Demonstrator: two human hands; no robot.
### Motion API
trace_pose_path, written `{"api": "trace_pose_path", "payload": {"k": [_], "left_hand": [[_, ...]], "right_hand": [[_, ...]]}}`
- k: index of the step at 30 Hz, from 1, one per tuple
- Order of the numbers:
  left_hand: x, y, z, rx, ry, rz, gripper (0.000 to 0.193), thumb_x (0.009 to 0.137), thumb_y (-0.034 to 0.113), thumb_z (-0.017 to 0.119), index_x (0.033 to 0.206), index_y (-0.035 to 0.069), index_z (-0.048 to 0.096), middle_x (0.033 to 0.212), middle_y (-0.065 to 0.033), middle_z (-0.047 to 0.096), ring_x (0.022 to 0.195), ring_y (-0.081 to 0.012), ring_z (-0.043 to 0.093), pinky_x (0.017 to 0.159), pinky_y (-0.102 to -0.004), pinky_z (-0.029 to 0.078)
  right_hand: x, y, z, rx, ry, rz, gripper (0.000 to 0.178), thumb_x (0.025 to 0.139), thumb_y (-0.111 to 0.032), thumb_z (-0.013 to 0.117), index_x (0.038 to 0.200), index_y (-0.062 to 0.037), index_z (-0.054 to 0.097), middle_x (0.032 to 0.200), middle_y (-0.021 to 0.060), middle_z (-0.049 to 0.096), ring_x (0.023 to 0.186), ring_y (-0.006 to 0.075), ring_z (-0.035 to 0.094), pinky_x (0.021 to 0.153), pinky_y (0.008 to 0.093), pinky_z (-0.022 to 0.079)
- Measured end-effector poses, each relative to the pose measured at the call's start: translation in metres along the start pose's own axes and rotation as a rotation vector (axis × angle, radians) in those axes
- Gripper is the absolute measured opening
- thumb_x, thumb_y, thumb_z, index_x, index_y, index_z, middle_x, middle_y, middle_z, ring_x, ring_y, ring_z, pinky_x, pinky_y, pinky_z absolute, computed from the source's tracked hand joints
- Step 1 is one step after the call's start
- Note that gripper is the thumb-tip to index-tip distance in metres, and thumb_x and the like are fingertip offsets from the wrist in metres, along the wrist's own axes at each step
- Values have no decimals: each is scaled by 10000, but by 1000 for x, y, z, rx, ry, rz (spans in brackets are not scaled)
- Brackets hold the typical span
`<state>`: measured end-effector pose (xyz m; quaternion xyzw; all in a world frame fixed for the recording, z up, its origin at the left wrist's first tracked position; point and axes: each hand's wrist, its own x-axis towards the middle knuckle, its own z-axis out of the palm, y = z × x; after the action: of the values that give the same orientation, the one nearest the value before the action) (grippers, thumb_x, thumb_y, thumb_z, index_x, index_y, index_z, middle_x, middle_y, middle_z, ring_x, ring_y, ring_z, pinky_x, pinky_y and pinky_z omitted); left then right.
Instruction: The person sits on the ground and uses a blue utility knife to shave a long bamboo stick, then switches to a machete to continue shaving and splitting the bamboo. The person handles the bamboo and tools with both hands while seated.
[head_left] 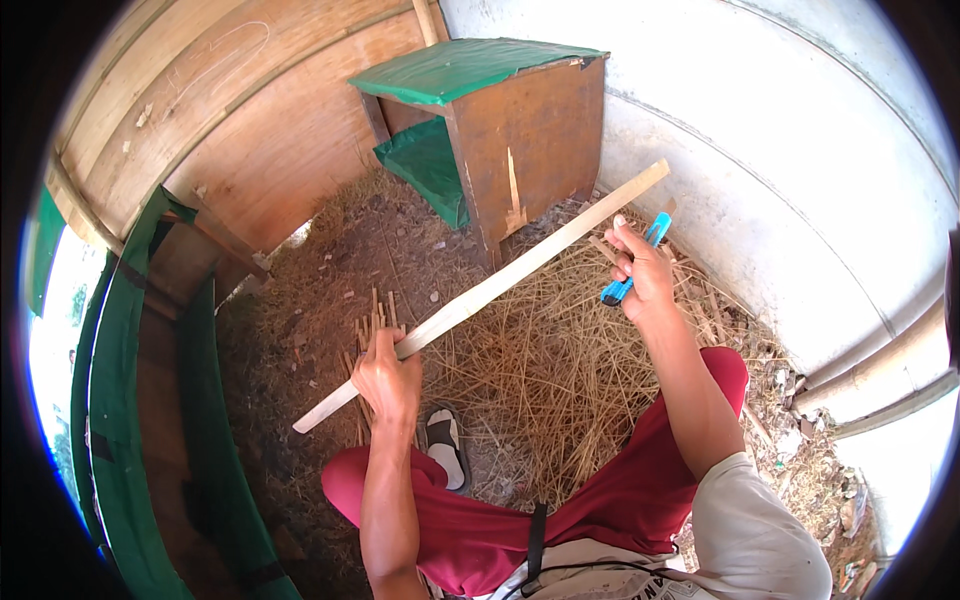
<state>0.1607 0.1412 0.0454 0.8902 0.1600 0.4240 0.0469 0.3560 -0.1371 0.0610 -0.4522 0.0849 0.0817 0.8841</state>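
Observation:
A long, flat, pale bamboo strip (530,262) runs slantwise before me, its upper end to the far right and its lower end at the near left. My left hand (388,378) is closed around it near the lower end. In my right hand (643,268) is a blue utility knife (637,258), its blade end pointing up and away. This hand is just right of the strip's upper half and looks apart from it; whether any finger touches the wood I cannot tell.
Thin shavings (530,370) cover the dirt floor between my legs. Several thin sticks (375,325) lie beyond my left hand. A brown wooden cabinet (535,140) with a green top stands ahead. White sheeting (760,150) walls the right; plywood (290,120) and green-covered boards (125,440) wall the left.

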Motion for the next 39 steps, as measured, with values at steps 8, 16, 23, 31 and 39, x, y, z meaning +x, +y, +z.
{"api": "trace_pose_path", "payload": {"k": [8, 16, 23, 31, 39], "left_hand": [[0, -1, 0, -23, -12, -13, 275, 615, -27, 768, 798, 85, 595, 756, -119, 674, 632, -351, 644, 575, -418, 504], [0, 2, -2, 5, -4, -34, 273, 610, -32, 772, 783, 82, 596, 752, -112, 674, 634, -345, 650, 570, -413, 505], [-1, 1, 2, 8, -13, -37, 289, 594, -25, 790, 782, 83, 599, 752, -101, 677, 636, -343, 656, 562, -410, 507], [0, 18, -30, 46, -495, -64, 307, 760, 59, 739, 977, 20, 526, 714, -208, 664, 668, -385, 687, 614, -474, 550], [37, 45, -88, 76, -876, 60, 287, 901, 193, 674, 997, -17, 503, 698, -226, 648, 644, -406, 677, 600, -483, 550]], "right_hand": [[6, 1, -8, 121, -131, 28, 276, 826, -229, 809, 905, -90, 584, 844, 5, 593, 533, 23, 377, 491, 214, 345], [-1, 6, -9, 616, -1149, 326, 387, 785, -370, 824, 923, -136, 549, 740, -89, 490, 525, -4, 362, 478, 156, 326], [-6, 8, -9, 489, -1264, 279, 422, 789, -427, 811, 937, -123, 558, 663, -86, 453, 516, 0, 355, 461, 161, 315], [-36, 6, 15, -1091, -365, -378, 366, 914, -314, 676, 696, -32, 596, 519, 75, 539, 460, 203, 533, 460, 346, 388], [-41, 23, 2, -1094, -421, -804, 224, 941, -163, 621, 812, 21, 626, 598, 150, 580, 495, 278, 556, 505, 389, 422]]}}
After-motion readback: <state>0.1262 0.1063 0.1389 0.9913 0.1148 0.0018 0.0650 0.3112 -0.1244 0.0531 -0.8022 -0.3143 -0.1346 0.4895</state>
